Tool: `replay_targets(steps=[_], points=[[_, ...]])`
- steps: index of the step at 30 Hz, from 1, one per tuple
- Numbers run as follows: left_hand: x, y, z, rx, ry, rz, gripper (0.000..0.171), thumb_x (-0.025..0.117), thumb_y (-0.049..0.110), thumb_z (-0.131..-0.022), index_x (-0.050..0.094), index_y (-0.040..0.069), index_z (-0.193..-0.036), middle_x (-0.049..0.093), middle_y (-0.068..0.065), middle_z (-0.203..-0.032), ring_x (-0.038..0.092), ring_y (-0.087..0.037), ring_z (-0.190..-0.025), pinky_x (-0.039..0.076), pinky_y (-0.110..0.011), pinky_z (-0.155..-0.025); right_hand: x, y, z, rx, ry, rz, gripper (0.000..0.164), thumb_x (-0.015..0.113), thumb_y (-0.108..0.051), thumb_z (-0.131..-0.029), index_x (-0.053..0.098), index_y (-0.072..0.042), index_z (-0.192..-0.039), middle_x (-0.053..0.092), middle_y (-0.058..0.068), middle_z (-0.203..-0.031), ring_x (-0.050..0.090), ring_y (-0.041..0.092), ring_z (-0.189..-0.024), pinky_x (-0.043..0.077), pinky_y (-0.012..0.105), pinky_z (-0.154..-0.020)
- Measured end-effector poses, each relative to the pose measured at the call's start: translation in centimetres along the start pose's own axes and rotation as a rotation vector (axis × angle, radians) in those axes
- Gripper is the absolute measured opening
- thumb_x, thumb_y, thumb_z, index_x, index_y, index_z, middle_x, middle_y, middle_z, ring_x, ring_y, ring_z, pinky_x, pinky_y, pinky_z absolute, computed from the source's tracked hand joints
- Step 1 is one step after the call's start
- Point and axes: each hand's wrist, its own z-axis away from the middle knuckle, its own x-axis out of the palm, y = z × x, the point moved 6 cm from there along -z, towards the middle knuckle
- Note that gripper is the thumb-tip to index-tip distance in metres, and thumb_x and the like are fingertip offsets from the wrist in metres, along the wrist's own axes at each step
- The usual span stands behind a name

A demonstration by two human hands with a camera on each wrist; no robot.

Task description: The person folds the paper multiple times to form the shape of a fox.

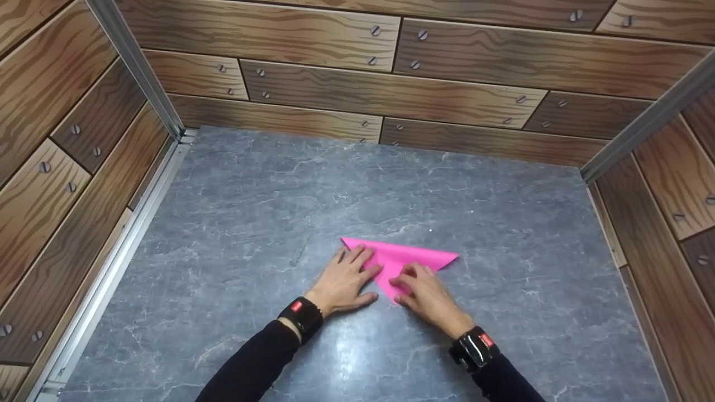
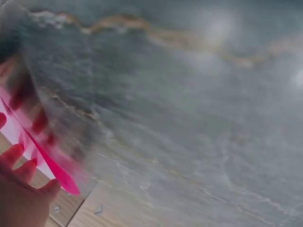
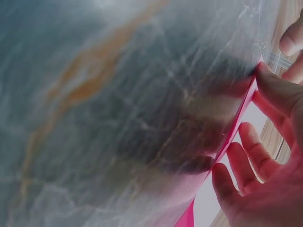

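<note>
A sheet of bright pink paper [image 1: 413,254], folded to a triangle-like shape, lies on the grey marbled table. Its long edge faces away from me and one corner points toward me. My left hand [image 1: 343,282] rests on the left part of the paper, fingers spread and fairly straight, thumb on the table. With curled fingers, my right hand [image 1: 427,296] pinches the paper near the close corner. In the right wrist view the thumb [image 3: 274,87] sits at the paper's tip, other fingertips along its edge. The left wrist view shows left fingers [image 2: 19,163] touching the paper.
Wood-patterned panels [image 1: 313,72] wall the table [image 1: 251,190] at the back and both sides. Metal rails [image 1: 120,240] run along the left edge and up the corners. Black bands [image 1: 301,315] sit on both wrists.
</note>
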Motion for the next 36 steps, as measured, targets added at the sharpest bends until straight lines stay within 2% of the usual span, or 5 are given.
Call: replay_targets(steps=[5, 10, 16, 25, 36], points=[[0.5, -0.1, 0.1, -0.02, -0.074, 0.014, 0.074, 0.038, 0.073, -0.1, 0.035, 0.032, -0.161, 0.019, -0.007, -0.171, 0.017, -0.03, -0.157, 0.02, -0.063, -0.122, 0.0, 0.0, 0.0, 0.016, -0.015, 0.0, 0.036, 0.084, -0.021, -0.086, 0.074, -0.013, -0.119, 0.06, 0.01, -0.122, 0.056, 0.027, -0.109, 0.049, 0.048, -0.097], [0.4, 0.1, 0.2, 0.0, -0.083, 0.016, 0.077, 0.034, 0.075, -0.1, 0.031, 0.031, -0.163, 0.015, -0.007, -0.172, 0.014, -0.03, -0.158, 0.017, -0.065, -0.122, -0.2, 0.1, 0.1, 0.023, -0.016, 0.004, 0.036, 0.084, -0.021, -0.085, 0.074, -0.013, -0.119, 0.06, 0.01, -0.122, 0.056, 0.028, -0.109, 0.049, 0.048, -0.097], [1.0, -0.4, 0.0, -0.032, -0.093, 0.033, 0.079, 0.031, 0.077, -0.099, 0.026, 0.032, -0.164, 0.009, -0.003, -0.173, 0.012, -0.027, -0.158, 0.014, -0.066, -0.122, 0.0, 0.3, 0.1, 0.021, -0.01, 0.004, 0.036, 0.084, -0.022, -0.086, 0.075, -0.014, -0.119, 0.06, 0.009, -0.121, 0.055, 0.026, -0.108, 0.049, 0.047, -0.095], [0.9, -1.2, 0.0, -0.053, -0.083, 0.083, 0.082, 0.033, 0.075, -0.1, 0.026, 0.026, -0.165, 0.014, -0.002, -0.173, 0.018, -0.023, -0.157, 0.017, -0.065, -0.122, -0.3, 0.1, 0.2, -0.037, 0.035, 0.031, 0.034, 0.085, -0.022, -0.085, 0.076, -0.013, -0.117, 0.061, 0.009, -0.117, 0.055, 0.027, -0.103, 0.049, 0.045, -0.09], [0.9, -2.6, 0.1, -0.075, -0.075, 0.127, 0.08, 0.034, 0.072, -0.101, 0.025, 0.024, -0.165, 0.018, 0.003, -0.172, 0.018, -0.022, -0.157, 0.014, -0.067, -0.122, -0.2, 0.0, 0.0, 0.008, -0.002, 0.024, 0.036, 0.085, -0.023, -0.084, 0.075, -0.014, -0.118, 0.061, 0.008, -0.12, 0.055, 0.026, -0.106, 0.051, 0.044, -0.09]])
